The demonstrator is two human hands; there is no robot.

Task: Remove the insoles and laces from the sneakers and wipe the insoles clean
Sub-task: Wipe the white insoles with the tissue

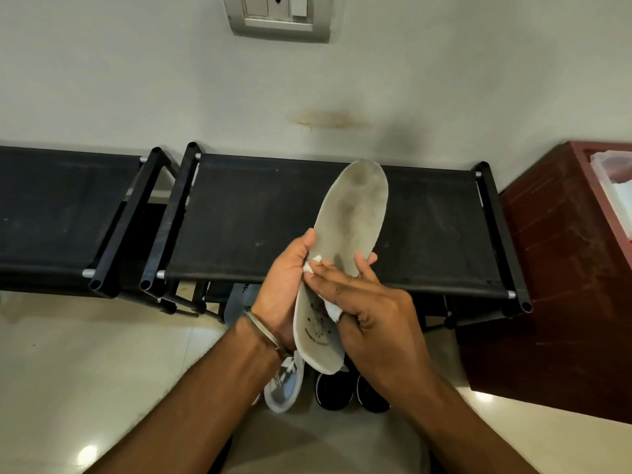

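A grey, stained insole (pixel 355 213) stands upright in front of me, toe end up. My left hand (pixel 284 285) grips its left edge from behind, thumb over the rim. My right hand (pixel 366 306) presses a small white wipe (pixel 316 266) against the insole's middle, fingers laid flat over the wipe; more of the wipe shows under the palm. On the floor below the hands lies a white sneaker (pixel 285 384), partly hidden by my left wrist. No laces can be made out.
A black fabric-topped shoe rack (pixel 260 217) stands against the wall, with a second one (pixel 61 206) to its left. Dark shoes (pixel 342 388) lie on the floor by the sneaker. A red-brown cabinet (pixel 561 275) holding a clear plastic box (pixel 615 186) stands at right.
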